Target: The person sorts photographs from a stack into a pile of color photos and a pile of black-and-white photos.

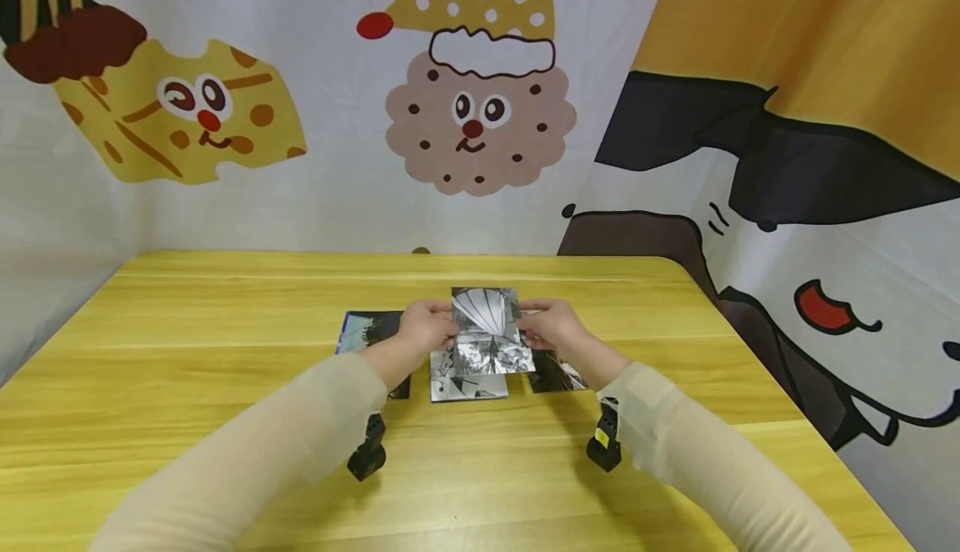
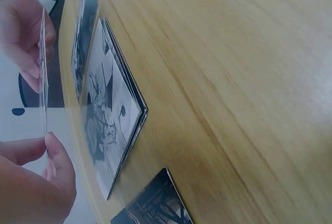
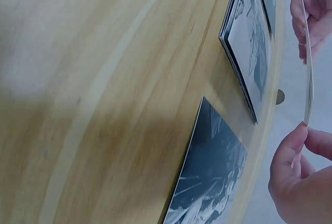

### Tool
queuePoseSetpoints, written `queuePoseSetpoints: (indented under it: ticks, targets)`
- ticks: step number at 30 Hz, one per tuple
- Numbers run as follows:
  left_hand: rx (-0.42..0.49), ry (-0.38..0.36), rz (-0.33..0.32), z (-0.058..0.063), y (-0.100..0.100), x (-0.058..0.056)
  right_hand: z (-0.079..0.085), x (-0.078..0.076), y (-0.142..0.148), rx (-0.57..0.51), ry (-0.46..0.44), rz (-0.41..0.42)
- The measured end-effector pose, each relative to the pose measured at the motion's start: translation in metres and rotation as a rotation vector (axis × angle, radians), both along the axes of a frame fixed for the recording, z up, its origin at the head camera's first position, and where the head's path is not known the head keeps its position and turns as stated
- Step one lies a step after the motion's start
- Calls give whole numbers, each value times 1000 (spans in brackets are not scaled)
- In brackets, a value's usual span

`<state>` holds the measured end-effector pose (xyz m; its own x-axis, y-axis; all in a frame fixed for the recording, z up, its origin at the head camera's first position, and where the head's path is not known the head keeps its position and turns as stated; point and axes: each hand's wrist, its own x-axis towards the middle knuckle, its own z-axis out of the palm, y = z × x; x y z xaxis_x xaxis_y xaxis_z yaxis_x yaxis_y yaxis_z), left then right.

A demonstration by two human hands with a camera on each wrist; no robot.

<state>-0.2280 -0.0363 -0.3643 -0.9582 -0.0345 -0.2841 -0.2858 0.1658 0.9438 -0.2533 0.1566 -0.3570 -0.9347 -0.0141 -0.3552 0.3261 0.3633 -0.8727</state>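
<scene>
Both hands hold up one black-and-white photo card (image 1: 491, 331) by its two side edges, above the table. My left hand (image 1: 427, 327) pinches its left edge and my right hand (image 1: 553, 324) its right edge. In the wrist views the lifted card (image 2: 43, 79) appears nearly edge-on. Beneath it on the table lies a stack of photo cards (image 2: 111, 105), its top one black and white. To the right of the stack a dark photo card (image 3: 207, 167) rests flat, partly behind the right hand. A bluish and dark card (image 1: 367, 328) lies to the left, partly covered by the left hand.
The wooden table (image 1: 480, 477) stands against a curtain (image 1: 330, 210) printed with cartoon figures. A small black device (image 1: 367, 448) is strapped at the left wrist, and another black device (image 1: 604, 439) at the right wrist.
</scene>
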Motion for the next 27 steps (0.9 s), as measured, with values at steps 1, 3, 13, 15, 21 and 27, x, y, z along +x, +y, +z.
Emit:
queuePoseSetpoints:
  ticks: [1,3,13,15,21,27]
  targets:
    - [1,2,-3,1,1,0,0,0,1,-2,-2,-1]
    - [0,-8,-11,2,4,0,1,-1,4,8,-2,0]
    - [8,1,-9,-2,19,-3,2,-2,16,73,25,9]
    - [-1,4,-12,-2,22,-4,2,-3,19,88,34,11]
    - [33,14,-4,-3,36,-7,2,-6,32,129,24,5]
    - [55,28,15,-5,44,-7,1,-8,39,136,19,1]
